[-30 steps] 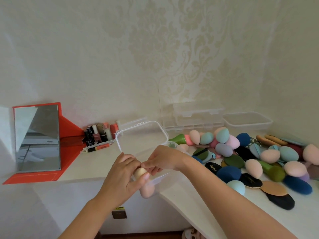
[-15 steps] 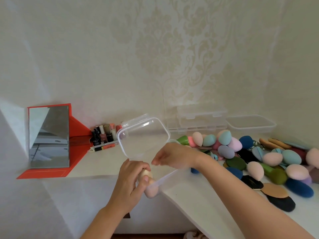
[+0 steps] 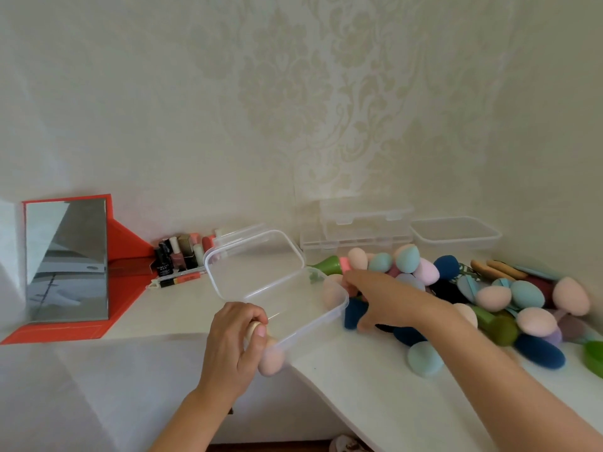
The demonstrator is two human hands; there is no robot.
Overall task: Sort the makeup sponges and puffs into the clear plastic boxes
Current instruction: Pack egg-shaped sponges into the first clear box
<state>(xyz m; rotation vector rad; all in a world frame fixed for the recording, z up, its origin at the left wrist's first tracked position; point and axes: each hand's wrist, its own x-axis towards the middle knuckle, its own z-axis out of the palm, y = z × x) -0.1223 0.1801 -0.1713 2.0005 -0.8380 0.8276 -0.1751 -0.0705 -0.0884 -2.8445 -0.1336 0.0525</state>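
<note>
Left hand (image 3: 233,350) gripped the open clear box (image 3: 310,329) and a pink sponge (image 3: 270,358) at the table's (image 3: 359,386) front edge; right hand (image 3: 381,298), fingers (image 3: 352,278) spread open, hovered over the sponge pile (image 3: 492,296).

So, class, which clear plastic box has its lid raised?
The box the left hand grips, nearest the camera; the other boxes sit farther back, untouched.

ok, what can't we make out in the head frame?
Right hand, head view: fingertips blurred by motion in the sponge pile; grip cannot be told.
Sponges in the open clear box, head view: partly covered by the gripping left hand; count unclear.
Green item, head view: cut off by right edge.
Bottles, head view: labels too small.
</note>
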